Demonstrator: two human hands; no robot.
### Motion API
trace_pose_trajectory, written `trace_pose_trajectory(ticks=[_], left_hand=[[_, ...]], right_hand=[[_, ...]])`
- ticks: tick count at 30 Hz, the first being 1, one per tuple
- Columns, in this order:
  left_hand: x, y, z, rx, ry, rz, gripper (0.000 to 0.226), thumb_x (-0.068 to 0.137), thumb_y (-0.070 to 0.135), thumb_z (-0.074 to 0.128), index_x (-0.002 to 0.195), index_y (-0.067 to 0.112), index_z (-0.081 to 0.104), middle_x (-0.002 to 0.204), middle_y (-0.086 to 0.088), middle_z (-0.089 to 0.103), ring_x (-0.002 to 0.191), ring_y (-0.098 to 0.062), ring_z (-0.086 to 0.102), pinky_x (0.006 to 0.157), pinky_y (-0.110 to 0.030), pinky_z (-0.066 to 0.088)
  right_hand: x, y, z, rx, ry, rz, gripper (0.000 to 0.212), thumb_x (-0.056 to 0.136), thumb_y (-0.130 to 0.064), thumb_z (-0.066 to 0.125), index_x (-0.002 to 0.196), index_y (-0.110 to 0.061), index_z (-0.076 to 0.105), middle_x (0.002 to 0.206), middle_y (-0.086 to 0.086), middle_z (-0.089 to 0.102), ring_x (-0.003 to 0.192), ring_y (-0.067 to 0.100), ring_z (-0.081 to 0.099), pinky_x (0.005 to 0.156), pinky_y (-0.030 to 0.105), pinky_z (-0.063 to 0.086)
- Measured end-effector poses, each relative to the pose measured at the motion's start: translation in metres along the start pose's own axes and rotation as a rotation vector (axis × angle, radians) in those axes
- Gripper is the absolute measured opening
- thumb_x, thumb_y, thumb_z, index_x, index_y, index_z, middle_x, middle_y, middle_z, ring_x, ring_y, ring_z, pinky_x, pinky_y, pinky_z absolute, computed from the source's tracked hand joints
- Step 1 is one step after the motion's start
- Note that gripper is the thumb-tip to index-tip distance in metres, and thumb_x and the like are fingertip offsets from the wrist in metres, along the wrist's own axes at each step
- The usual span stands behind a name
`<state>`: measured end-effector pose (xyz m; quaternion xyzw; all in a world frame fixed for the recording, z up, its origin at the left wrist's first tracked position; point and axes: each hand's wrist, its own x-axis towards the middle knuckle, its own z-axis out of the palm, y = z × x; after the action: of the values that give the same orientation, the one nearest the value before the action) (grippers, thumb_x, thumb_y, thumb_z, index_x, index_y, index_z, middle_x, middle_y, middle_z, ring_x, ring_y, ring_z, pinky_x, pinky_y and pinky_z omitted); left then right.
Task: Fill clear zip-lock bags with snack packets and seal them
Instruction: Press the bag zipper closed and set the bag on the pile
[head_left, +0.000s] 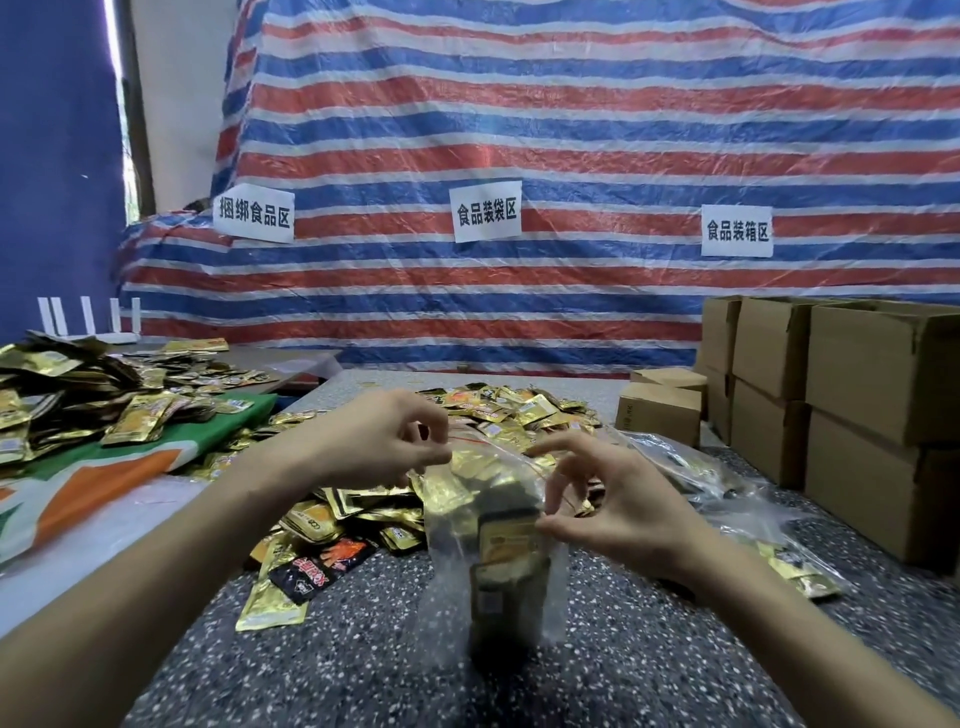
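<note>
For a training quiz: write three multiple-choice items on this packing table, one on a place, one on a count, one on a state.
1. The cardboard boxes stand: A) at the table's right; B) at its left; C) under it.
2. White paper signs on the striped tarp: A) two; B) three; C) five.
3. The zip-lock bag is: A) flat, empty; B) upright, holding gold packets; C) inside a box.
Key: 1 A, they are stacked along the right edge. 2 B, three sheets show. 3 B, the left hand and right hand pinch it upright, packets visible inside.
</note>
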<state>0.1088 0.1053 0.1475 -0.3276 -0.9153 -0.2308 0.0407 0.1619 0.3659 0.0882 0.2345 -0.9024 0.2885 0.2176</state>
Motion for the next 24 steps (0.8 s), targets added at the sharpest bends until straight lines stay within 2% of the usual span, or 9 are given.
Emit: trace_pose_trajectory(ticks=[4, 6, 9, 11, 13, 15, 17, 20, 24], left_hand=[[-0.003, 0.007, -0.006, -0.027, 0.040, 0.065, 0.013, 0.094, 0.028, 0.063, 0.082, 0.029, 0.065, 0.083, 0.009, 0.065, 0.071, -0.001, 0.061, 0.064, -0.018, 0.047], [-0.004, 0.006, -0.007, -0.026, 0.070, 0.099, 0.015, 0.093, 0.025, 0.065, 0.079, 0.031, 0.065, 0.081, 0.011, 0.063, 0.072, 0.001, 0.059, 0.064, -0.016, 0.043], [-0.006, 0.004, -0.007, -0.112, 0.114, 0.130, 0.012, 0.088, 0.017, 0.070, 0.082, 0.027, 0.073, 0.078, 0.011, 0.068, 0.070, 0.004, 0.062, 0.061, -0.015, 0.047], [-0.008, 0.003, -0.008, -0.162, 0.157, 0.157, 0.011, 0.083, 0.008, 0.074, 0.086, 0.019, 0.077, 0.077, 0.006, 0.072, 0.068, -0.002, 0.067, 0.061, -0.017, 0.052], [-0.008, 0.004, -0.008, -0.196, 0.181, 0.188, 0.016, 0.080, 0.004, 0.077, 0.086, 0.019, 0.077, 0.076, 0.005, 0.074, 0.069, -0.005, 0.070, 0.063, -0.019, 0.056], [-0.008, 0.005, -0.008, -0.204, 0.186, 0.213, 0.021, 0.079, 0.002, 0.078, 0.085, 0.022, 0.077, 0.077, 0.006, 0.074, 0.071, -0.005, 0.070, 0.067, -0.024, 0.059], [-0.008, 0.007, -0.007, -0.201, 0.189, 0.231, 0.021, 0.078, 0.003, 0.079, 0.086, 0.023, 0.078, 0.077, 0.007, 0.074, 0.073, -0.006, 0.069, 0.071, -0.029, 0.060], [-0.008, 0.007, -0.007, -0.204, 0.192, 0.241, 0.020, 0.079, 0.004, 0.079, 0.085, 0.023, 0.078, 0.075, 0.010, 0.072, 0.071, -0.006, 0.068, 0.073, -0.032, 0.060], [-0.009, 0.006, -0.009, -0.208, 0.179, 0.236, 0.019, 0.079, 0.003, 0.078, 0.085, 0.021, 0.078, 0.076, 0.010, 0.073, 0.070, -0.004, 0.068, 0.070, -0.026, 0.059]], right_hand=[[0.009, -0.004, -0.013, -0.151, -0.073, -0.011, 0.028, 0.072, -0.041, 0.083, 0.097, -0.034, 0.071, 0.083, -0.015, 0.061, 0.087, -0.002, 0.047, 0.080, 0.027, 0.037], [0.012, -0.007, -0.020, -0.201, -0.077, 0.019, 0.025, 0.066, -0.054, 0.078, 0.079, -0.035, 0.072, 0.089, -0.017, 0.057, 0.096, -0.002, 0.044, 0.089, 0.030, 0.035], [0.016, -0.007, -0.030, -0.183, -0.170, 0.101, 0.020, 0.065, -0.046, 0.081, 0.068, -0.032, 0.067, 0.114, -0.018, 0.054, 0.112, -0.003, 0.040, 0.092, 0.030, 0.034], [0.018, -0.007, -0.034, -0.128, -0.284, 0.127, 0.019, 0.072, -0.029, 0.083, 0.075, -0.026, 0.065, 0.123, -0.015, 0.054, 0.115, -0.002, 0.044, 0.092, 0.025, 0.034], [0.019, -0.009, -0.037, -0.058, -0.393, 0.124, 0.018, 0.079, -0.019, 0.079, 0.091, -0.021, 0.066, 0.115, -0.010, 0.061, 0.105, 0.004, 0.054, 0.088, 0.032, 0.046], [0.022, -0.015, -0.039, -0.032, -0.496, 0.113, 0.032, 0.084, -0.015, 0.075, 0.110, -0.032, 0.066, 0.117, -0.010, 0.062, 0.102, 0.008, 0.059, 0.087, 0.040, 0.053], [0.024, -0.022, -0.039, -0.046, -0.618, 0.132, 0.053, 0.085, -0.014, 0.070, 0.125, -0.047, 0.061, 0.128, -0.015, 0.059, 0.112, 0.016, 0.059, 0.094, 0.042, 0.052], [0.029, -0.030, -0.037, -0.177, -0.738, 0.151, 0.056, 0.080, -0.017, 0.062, 0.127, -0.047, 0.060, 0.113, -0.033, 0.045, 0.111, 0.019, 0.058, 0.095, 0.045, 0.050], [0.034, -0.033, -0.036, -0.364, -0.654, 0.108, 0.036, 0.089, -0.023, 0.062, 0.121, -0.038, 0.062, 0.101, -0.015, 0.047, 0.097, 0.007, 0.051, 0.077, 0.027, 0.046]])
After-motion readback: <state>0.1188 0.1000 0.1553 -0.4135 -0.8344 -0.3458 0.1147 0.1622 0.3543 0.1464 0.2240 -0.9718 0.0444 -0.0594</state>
